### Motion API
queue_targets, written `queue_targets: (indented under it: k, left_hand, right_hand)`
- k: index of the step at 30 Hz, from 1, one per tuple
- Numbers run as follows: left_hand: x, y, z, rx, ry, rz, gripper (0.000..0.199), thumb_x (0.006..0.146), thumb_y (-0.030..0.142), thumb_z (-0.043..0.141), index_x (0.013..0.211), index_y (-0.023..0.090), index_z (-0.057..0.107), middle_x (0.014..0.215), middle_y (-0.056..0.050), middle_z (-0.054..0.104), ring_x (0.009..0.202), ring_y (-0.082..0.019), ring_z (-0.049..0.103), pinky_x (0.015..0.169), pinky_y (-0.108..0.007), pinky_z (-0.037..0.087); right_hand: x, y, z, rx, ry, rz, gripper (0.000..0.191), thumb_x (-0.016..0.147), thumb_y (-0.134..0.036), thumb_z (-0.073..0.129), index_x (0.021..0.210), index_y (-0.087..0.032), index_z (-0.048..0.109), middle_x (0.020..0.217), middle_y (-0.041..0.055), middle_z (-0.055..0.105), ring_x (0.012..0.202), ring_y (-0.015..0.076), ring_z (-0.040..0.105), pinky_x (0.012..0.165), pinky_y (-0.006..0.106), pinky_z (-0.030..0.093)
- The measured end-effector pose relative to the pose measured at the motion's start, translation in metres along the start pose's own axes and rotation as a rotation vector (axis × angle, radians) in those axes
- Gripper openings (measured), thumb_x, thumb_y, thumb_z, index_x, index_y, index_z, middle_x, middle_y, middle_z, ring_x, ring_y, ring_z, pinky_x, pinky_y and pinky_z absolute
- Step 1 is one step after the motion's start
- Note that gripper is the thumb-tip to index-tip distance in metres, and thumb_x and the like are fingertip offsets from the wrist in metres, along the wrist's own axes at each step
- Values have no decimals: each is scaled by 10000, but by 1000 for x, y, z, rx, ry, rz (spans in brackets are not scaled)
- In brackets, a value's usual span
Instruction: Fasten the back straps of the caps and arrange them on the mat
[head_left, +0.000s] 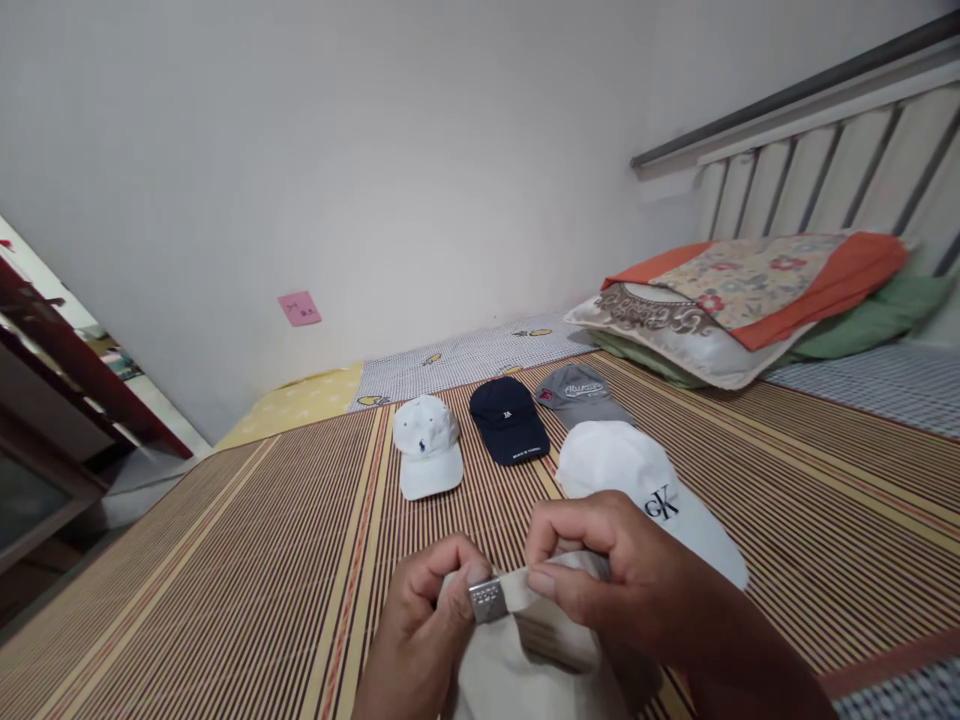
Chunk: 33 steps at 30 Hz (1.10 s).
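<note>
A beige cap point(525, 660) is held close in front of me, its back strap and opening facing up. My left hand point(431, 620) pinches the strap at its metal buckle point(488, 599). With thumb and forefinger, my right hand point(600, 565) grips the strap a little to the right of the buckle. Just beyond my right hand rests a white cap with black "CK"-like letters point(630, 470), partly hidden by that hand. Farther off lie a white cap with a small dark emblem point(428, 445), a navy cap point(510, 420) and a grey cap point(581, 395).
A striped bamboo mat point(247, 560) covers the bed. Pillows point(675, 325) under an orange floral cloth point(780, 270) are piled at the right, before a radiator point(832, 165). A pink note point(299, 309) is on the wall, and a doorway stands at the left.
</note>
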<state>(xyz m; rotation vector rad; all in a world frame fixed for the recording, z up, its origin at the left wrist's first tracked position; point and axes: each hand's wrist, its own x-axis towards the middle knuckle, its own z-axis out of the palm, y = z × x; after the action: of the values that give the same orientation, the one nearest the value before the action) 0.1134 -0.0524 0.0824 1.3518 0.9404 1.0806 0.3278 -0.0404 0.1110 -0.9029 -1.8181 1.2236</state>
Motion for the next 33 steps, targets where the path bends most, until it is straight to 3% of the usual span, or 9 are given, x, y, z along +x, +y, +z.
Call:
queue_targets:
  k: [9,15,18,22,33]
  left_hand:
    - [-2,-7,-1,-176,-37,-73,385,874,544,702,754,199,578,626,60,420,556,-81,303,518,-209,264]
    - [-1,-6,-6,-113,-136,-66,452,748,600,798,804,196,604,669,44,468,592,-89,361,547,-213,280]
    - [1,-7,-6,-193,-146,-55,401,799,556,784,781,195,611,663,53,462,575,-76,343,542,-197,291]
    - [2,-10,-3,-281,-144,-35,320,905,449,712,746,187,618,634,64,432,552,-65,310,552,-180,318]
    - [3,-3,7,-315,-21,-82,391,878,490,742,717,184,560,624,63,454,552,-64,339,551,-183,331]
  right_hand:
    - [2,3,5,40,22,27,178,854,-297,677,730,-187,613,608,-62,513,578,98,419,511,218,287]
    - [3,4,4,32,3,2,184,856,-299,691,732,-183,621,613,-70,500,581,92,407,514,215,284]
    - [3,2,4,45,-22,-2,199,855,-333,703,744,-180,640,609,-71,499,578,91,404,517,216,285]
    - [3,-2,6,50,-26,-4,184,849,-307,699,734,-180,632,602,-78,481,571,87,390,514,218,279]
    - [4,-4,13,89,-43,-30,194,925,-310,644,779,-184,616,660,-63,508,623,99,427,557,218,325]
